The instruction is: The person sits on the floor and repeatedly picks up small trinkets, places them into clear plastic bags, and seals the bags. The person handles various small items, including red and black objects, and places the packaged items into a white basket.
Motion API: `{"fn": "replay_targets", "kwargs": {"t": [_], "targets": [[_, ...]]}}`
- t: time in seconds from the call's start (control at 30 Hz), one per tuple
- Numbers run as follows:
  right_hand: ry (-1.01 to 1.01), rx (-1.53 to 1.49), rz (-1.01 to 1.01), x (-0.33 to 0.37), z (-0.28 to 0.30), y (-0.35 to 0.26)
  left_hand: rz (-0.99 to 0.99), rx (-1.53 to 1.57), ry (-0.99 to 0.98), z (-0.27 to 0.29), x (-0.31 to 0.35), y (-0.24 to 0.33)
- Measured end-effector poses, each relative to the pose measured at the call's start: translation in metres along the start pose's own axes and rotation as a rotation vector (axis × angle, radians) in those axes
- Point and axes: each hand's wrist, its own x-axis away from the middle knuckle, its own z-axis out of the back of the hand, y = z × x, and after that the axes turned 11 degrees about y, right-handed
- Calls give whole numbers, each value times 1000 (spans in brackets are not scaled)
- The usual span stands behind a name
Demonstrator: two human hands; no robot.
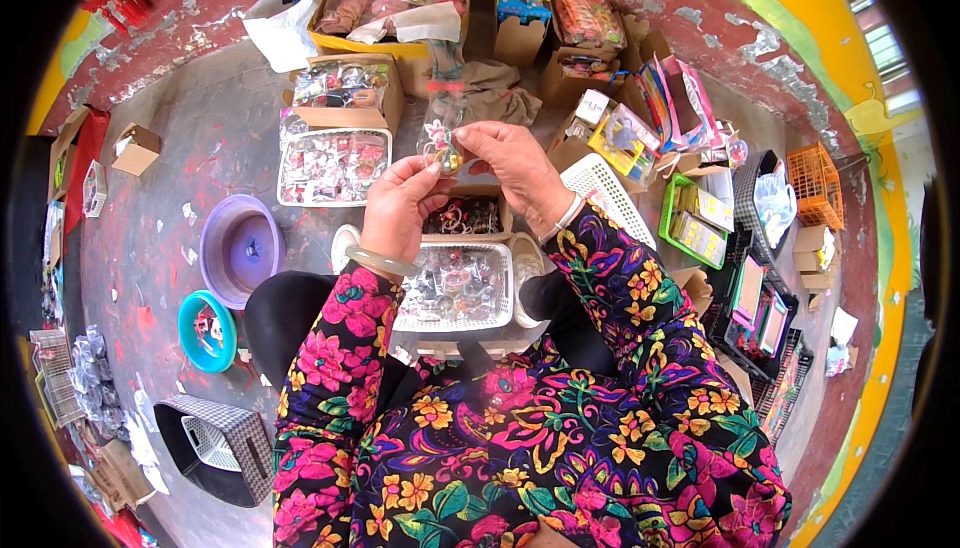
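My left hand [400,206] pinches the lower left side of a small clear zip bag [447,110]. My right hand [512,168] has its thumb and forefinger closed at the bag's right edge. Inside the bag are a small white and pink figure and something yellowish, too small to name. A red strip runs across its upper part. Below the hands, between my knees, stands a white plastic basket [400,323] full of small bagged trinkets. Just beyond it sits a carton of dark and reddish small pieces [467,216], partly hidden by my hands.
Another white basket of bagged pieces [335,166] stands far left, before open cartons [395,108]. A purple basin [243,253], a teal bowl [206,333] and a tipped checked bin [245,448] lie left. At right are a green basket [683,233] and black crates [750,313].
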Motion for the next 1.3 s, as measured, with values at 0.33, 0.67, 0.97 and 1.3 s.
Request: {"fn": "replay_targets", "kwargs": {"t": [0.33, 0.67, 0.97, 1.3], "targets": [[-27, 200, 117, 4, -4, -6, -54, -61, 37, -1, 0, -2], [102, -92, 42, -1, 1, 2, 44, -128, 19, -12, 5, 6], [21, 464, 127, -12, 9, 1, 103, 53, 158, -5, -2, 5], [-145, 191, -110, 8, -4, -4, 11, 173, 99, 0, -6, -2]]}}
